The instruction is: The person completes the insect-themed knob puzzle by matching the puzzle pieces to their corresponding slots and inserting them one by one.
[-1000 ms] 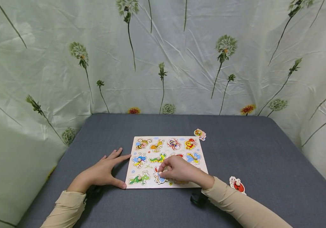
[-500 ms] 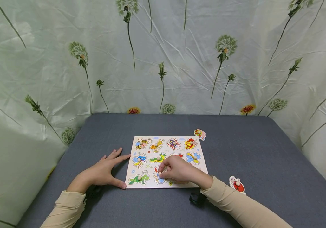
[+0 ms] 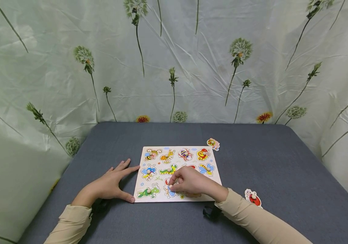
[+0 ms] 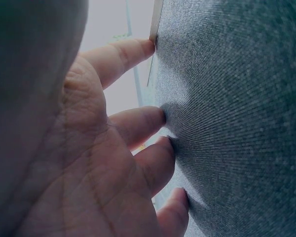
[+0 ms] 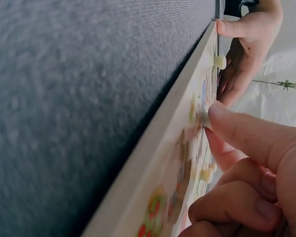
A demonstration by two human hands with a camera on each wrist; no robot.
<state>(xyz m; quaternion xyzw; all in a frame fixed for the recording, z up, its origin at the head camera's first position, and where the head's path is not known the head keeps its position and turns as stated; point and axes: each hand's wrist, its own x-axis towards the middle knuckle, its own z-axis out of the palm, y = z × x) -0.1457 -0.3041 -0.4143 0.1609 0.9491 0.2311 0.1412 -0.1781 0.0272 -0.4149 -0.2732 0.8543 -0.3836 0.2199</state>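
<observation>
A wooden peg puzzle board (image 3: 161, 199) lies flat on the table, its insect pieces set in rows. My right hand (image 3: 190, 181) is over its front row, thumb and index finger pinching the knob (image 5: 205, 118) of a blue-winged insect piece (image 3: 170, 192). The fingers cover part of that piece, which sits at its slot. My left hand (image 3: 108, 184) is spread at the board's left side, thumb at the near corner and index fingertip at the edge; the other fingertips reach the tabletop in the left wrist view. The right hand hides some pieces in the middle and front rows.
A loose ladybird piece (image 3: 254, 199) lies on the grey table (image 3: 268, 162) to the right, beside the right sleeve. Another loose pink and red piece (image 3: 213, 144) rests by the board's far right corner. A flower-print curtain (image 3: 174, 51) hangs behind the table.
The blue-winged insect piece has shifted slightly left and lies flatter, with my right fingers still on its knob. My left hand stays in place.
</observation>
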